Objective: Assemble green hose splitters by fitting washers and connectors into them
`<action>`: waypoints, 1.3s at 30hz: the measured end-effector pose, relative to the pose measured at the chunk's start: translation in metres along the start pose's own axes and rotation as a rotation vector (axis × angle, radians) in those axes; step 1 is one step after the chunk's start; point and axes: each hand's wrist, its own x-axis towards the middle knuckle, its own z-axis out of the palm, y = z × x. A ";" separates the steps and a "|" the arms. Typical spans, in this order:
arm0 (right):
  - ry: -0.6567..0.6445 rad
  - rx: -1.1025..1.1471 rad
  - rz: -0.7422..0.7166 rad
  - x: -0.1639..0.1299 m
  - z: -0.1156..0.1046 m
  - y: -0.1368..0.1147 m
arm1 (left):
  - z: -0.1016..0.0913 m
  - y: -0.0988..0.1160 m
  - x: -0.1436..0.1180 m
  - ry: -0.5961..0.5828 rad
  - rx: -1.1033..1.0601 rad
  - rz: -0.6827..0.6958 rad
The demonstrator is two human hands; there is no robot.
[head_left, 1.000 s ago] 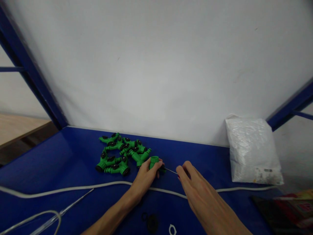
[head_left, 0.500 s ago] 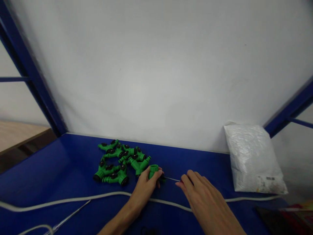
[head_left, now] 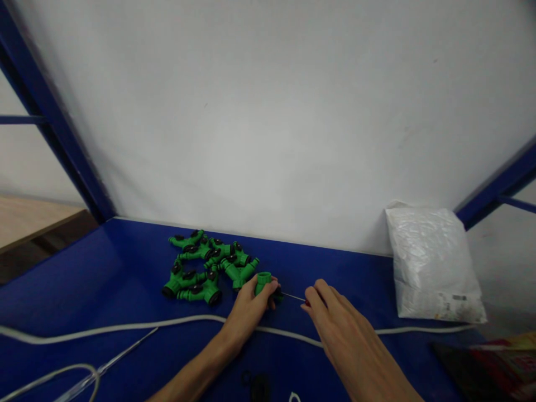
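Gripping a green plastic hose fitting (head_left: 263, 281) against the blue worktop (head_left: 104, 279), the left hand (head_left: 247, 310) has its fingers (head_left: 271, 288) curled closed around the part, whose open round end faces up. The fitting sits near the middle of the worktop, just right of a heap of matching green Y-shaped hose connectors (head_left: 207, 267) with black knobs, and nearly touches the closest of them. The right hand (head_left: 335, 324) lies just to the right, its fingers (head_left: 312, 296) pinched shut on a thin metal tool (head_left: 293, 296) with a red end at the fingertips; the slim shaft points left and its tip meets the side of the fitting under the left thumb. Whether the tip goes into the part is too small to tell. A white cable (head_left: 125, 325) runs across the worktop from left to right, passing beneath both wrists. At the lower left, a clear thin tube (head_left: 121, 353) lies slanted beside a loop of the cable. Small black rings (head_left: 255, 382) and a white ring (head_left: 294, 397) lie at the bottom edge between the forearms. At the right, well apart from the hands, a white plastic bag (head_left: 431, 262) leans against the white back wall (head_left: 268, 111). A dark flat object with a colourful printed pack (head_left: 494, 357) sits at the lower right corner. Blue frame bars (head_left: 54, 123) slant up on both sides.
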 end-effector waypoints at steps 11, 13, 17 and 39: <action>-0.016 0.040 0.043 -0.011 0.013 0.002 | -0.001 -0.005 0.003 0.008 -0.024 0.003; -0.023 0.090 0.042 -0.018 0.017 0.003 | 0.000 -0.001 0.001 0.012 -0.029 0.003; -0.060 0.121 0.026 -0.019 0.017 0.005 | 0.000 0.000 0.000 0.007 -0.016 -0.005; -0.050 0.084 -0.020 -0.014 0.013 0.009 | -0.002 -0.004 0.001 -0.015 0.000 0.011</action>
